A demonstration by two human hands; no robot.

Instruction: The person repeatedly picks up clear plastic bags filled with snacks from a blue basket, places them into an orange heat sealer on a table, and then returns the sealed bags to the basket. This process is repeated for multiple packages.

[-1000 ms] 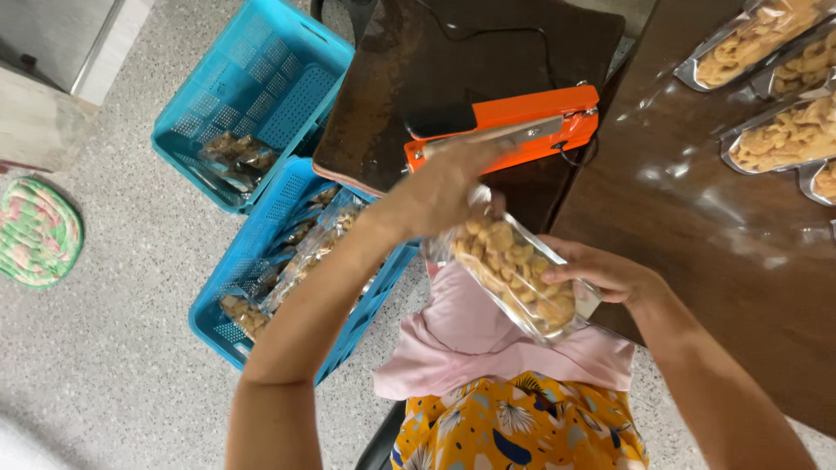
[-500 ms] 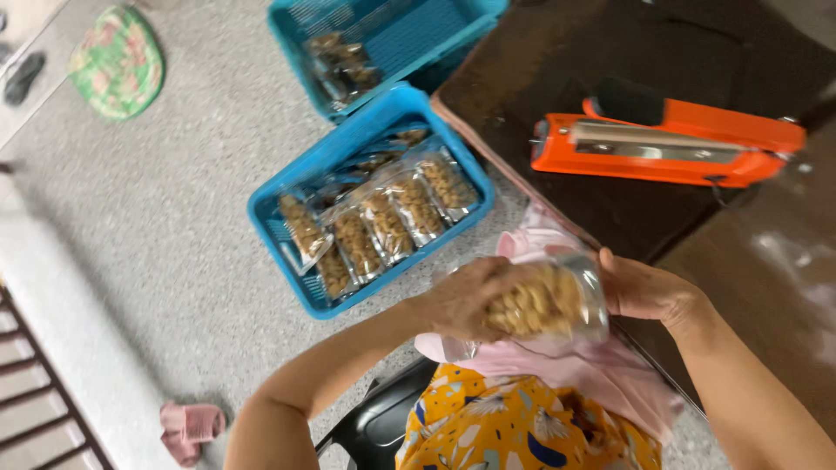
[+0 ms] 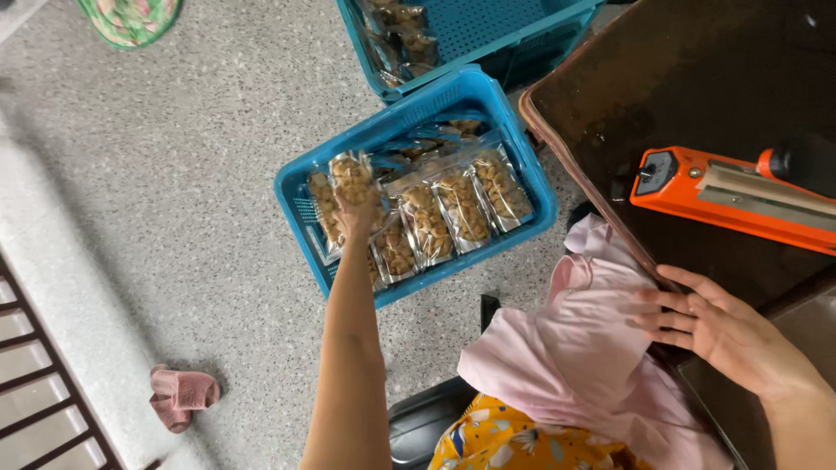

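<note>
Grip, left: left hand (image 3: pixel 359 213) was closed around the top of a clear snack pouch (image 3: pixel 351 177), holding it low over the left end of the near basket (image 3: pixel 409 117).
Grip, right: right hand (image 3: pixel 710 326) lay flat with fingers spread, holding nothing, on a pink cloth (image 3: pixel 575 357) at the table edge.
Step in hand: judged as setting the pouch in beside the filled pouches (image 3: pixel 461 204) already lying in a row.
Next move calls for: by my reading, a free slot at the left end and loosened fingers once the pouch lay flat.
Floor (image 3: pixel 174 174): grey speckled stone, carrying both baskets.
Table (image 3: pixel 697 78): dark brown and glossy, to the right.
Far basket (image 3: pixel 488 26): blue, a few pouches inside.
Sealer (image 3: pixel 740 196): orange, on the table, well apart from both hands.
Railing (image 3: pixel 43 383): dark bars at lower left.
Slipper (image 3: pixel 178 396): pink, on the floor near the railing.
</note>
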